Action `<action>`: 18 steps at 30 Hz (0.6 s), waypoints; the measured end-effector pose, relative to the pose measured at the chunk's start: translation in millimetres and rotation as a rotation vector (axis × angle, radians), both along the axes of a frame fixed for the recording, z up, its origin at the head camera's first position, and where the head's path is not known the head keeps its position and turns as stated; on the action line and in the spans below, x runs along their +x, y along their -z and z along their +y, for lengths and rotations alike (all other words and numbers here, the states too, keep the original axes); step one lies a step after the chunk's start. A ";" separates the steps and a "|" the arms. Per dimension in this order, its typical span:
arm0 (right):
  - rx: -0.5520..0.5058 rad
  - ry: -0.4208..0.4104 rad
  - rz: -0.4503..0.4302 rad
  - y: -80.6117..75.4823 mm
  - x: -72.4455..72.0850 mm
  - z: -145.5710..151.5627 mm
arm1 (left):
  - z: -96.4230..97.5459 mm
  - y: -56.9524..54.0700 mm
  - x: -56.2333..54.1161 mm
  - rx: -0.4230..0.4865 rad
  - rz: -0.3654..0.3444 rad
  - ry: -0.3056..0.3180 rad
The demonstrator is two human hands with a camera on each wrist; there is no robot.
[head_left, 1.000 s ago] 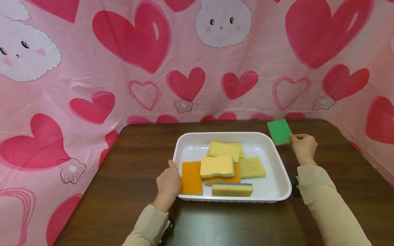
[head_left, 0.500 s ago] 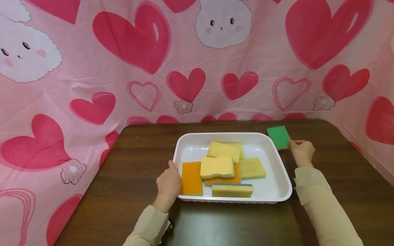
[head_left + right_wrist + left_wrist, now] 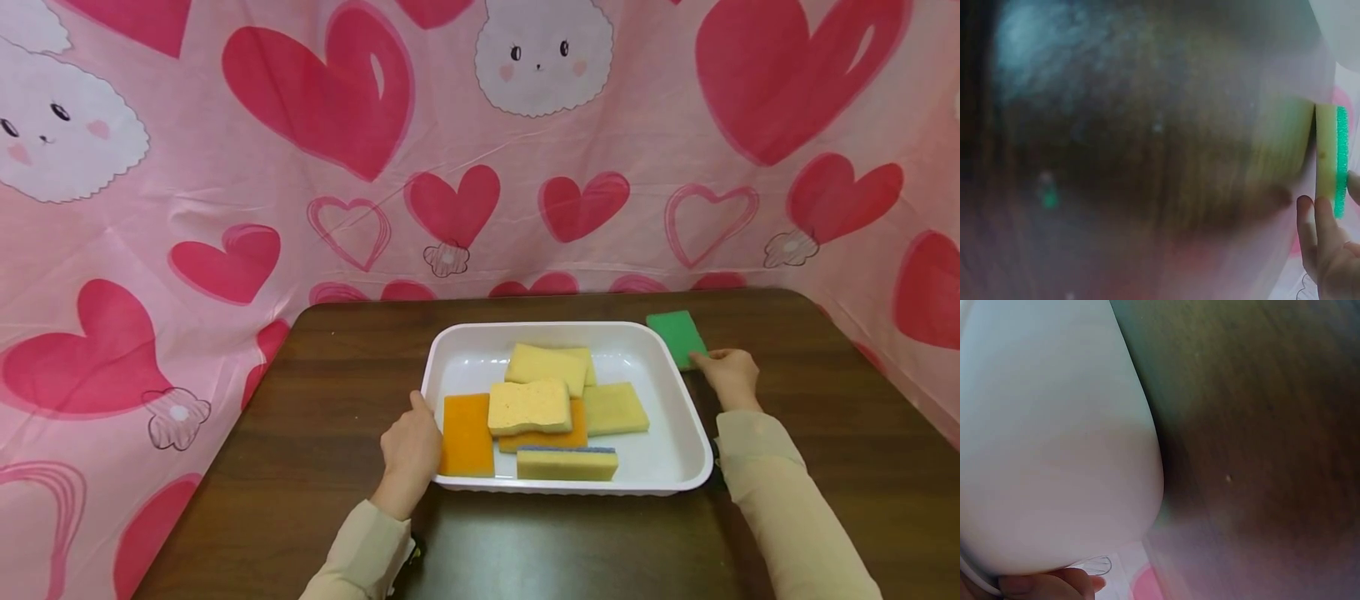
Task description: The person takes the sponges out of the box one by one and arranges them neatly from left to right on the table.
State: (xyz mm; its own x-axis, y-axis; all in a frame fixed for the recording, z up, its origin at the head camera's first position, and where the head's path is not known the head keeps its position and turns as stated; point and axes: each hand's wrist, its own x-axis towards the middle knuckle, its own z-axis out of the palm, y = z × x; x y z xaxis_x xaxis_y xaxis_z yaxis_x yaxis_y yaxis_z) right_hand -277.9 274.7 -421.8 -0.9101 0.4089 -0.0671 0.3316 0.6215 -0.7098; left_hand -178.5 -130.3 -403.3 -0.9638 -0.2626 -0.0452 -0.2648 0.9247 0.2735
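In the head view, my left hand [image 3: 411, 446] grips the left rim of a white tray [image 3: 693, 433]. The left wrist view shows its fingers curled at the tray's edge. My right hand [image 3: 731, 375] pinches a sponge [image 3: 675, 333] at its near right corner, just beyond the tray's right rim. In the right wrist view the sponge [image 3: 1327, 153] shows a yellow body and a green scouring layer, close over the table, with fingers on the yellow side and the thumb at the green. Inside the tray lie several sponges, including an orange one [image 3: 468, 433] beside my left hand.
A thick yellow sponge [image 3: 529, 406] lies atop others mid-tray. Another sponge [image 3: 566, 463] stands on edge at the front, blue side facing back. Under the tray is a dark wooden table [image 3: 360, 358], backed by a pink heart-patterned cloth [image 3: 450, 125].
My right hand has brought the green-topped sponge down and slightly toward me, close to the table beside the tray. My left hand and the tray have stayed put.
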 end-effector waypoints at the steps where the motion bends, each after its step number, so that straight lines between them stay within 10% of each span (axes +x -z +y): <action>1: 0.008 0.001 -0.003 0.5 -0.1 0.2 | 0.0 0.1 -0.1 0.002 -0.003 0.000; 18: 0.040 -0.027 -0.045 2.7 0.2 3.5 | -0.2 1.5 -1.5 0.006 -0.005 -0.009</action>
State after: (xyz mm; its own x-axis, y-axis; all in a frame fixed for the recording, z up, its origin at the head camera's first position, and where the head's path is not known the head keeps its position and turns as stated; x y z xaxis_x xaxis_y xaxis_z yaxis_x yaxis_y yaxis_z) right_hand -277.7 278.2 -424.4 -0.9173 0.3872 -0.0926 0.3454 0.6581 -0.6690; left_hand -179.9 -130.6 -404.7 -0.9612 -0.2710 -0.0518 -0.2745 0.9208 0.2772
